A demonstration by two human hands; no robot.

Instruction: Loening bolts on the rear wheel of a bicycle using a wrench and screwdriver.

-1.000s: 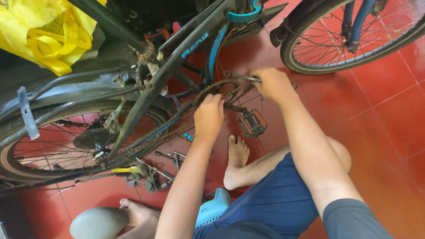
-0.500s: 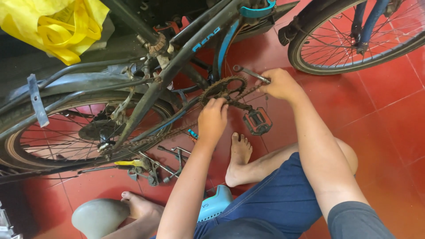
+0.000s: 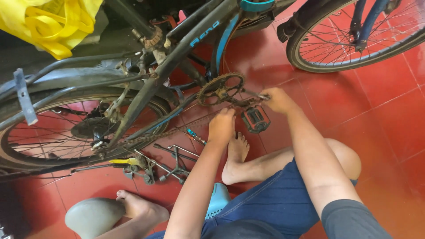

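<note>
far left of your hands: rear wheel (image 3: 57,132) with the rusty chain (image 3: 168,131) running from its hub toward your grip. loose tools (image 3: 170,161) lie on the red tiled floor (image 3: 389,115), below-left of your left hand. your left hand (image 3: 222,126) sits just under the chainring (image 3: 220,90), fingers curled up at the chain's lower run; can't tell if it's actually pinching it. chainring is directly above that hand, touching or nearly so. black pedal (image 3: 255,119) sits between your two hands, lower down. your right hand (image 3: 278,99) is closed on a thin metal tool (image 3: 253,94), tip pointing left at the chainring's right edge. front wheel (image 3: 354,35) is well up-right.
</note>
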